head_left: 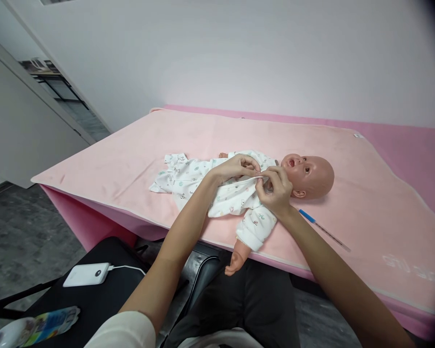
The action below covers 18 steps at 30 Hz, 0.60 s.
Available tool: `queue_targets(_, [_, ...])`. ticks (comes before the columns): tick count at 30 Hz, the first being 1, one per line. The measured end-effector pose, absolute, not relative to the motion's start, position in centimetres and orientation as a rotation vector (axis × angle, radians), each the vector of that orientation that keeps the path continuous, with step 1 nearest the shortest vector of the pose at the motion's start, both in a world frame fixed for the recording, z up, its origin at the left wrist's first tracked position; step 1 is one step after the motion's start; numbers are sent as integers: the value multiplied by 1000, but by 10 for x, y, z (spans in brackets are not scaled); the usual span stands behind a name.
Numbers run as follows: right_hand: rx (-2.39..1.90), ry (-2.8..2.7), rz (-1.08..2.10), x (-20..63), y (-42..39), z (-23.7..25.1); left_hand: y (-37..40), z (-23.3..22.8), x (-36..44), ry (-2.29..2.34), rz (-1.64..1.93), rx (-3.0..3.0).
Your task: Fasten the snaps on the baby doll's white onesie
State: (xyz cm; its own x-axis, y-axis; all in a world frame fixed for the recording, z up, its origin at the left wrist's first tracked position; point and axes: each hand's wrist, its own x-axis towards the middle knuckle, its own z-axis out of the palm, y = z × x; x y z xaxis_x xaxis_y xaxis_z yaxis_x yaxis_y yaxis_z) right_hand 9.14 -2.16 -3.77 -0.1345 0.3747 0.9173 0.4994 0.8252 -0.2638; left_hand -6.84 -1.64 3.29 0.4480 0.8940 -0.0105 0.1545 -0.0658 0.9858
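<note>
A baby doll (pixel 310 175) lies on its back on a pink blanket (pixel 239 133), head to the right. It wears a white printed romper (pixel 194 181). My left hand (pixel 236 167) pinches the romper's front edge at the doll's chest. My right hand (pixel 275 189) grips the same fabric edge just below the doll's chin, fingers curled on it. The two hands nearly touch. One doll arm (pixel 239 253) hangs over the near edge of the table.
A thin stick with a blue end (pixel 322 228) lies on the blanket right of my right forearm. A white power bank with cable (pixel 87 274) rests on a black surface at lower left, beside a colourful packet (pixel 39 326). My dark-trousered lap (pixel 253 304) is below the table edge.
</note>
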Motion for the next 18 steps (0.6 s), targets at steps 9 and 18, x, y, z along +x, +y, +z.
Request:
queue_targets(9, [-673,-1698,-13,90,-23,-38,-11,28,-76,917,765,1502])
queue_targets(18, [-693,-1690,44,88,-23,-37,-12,25,-76,889,763,1528])
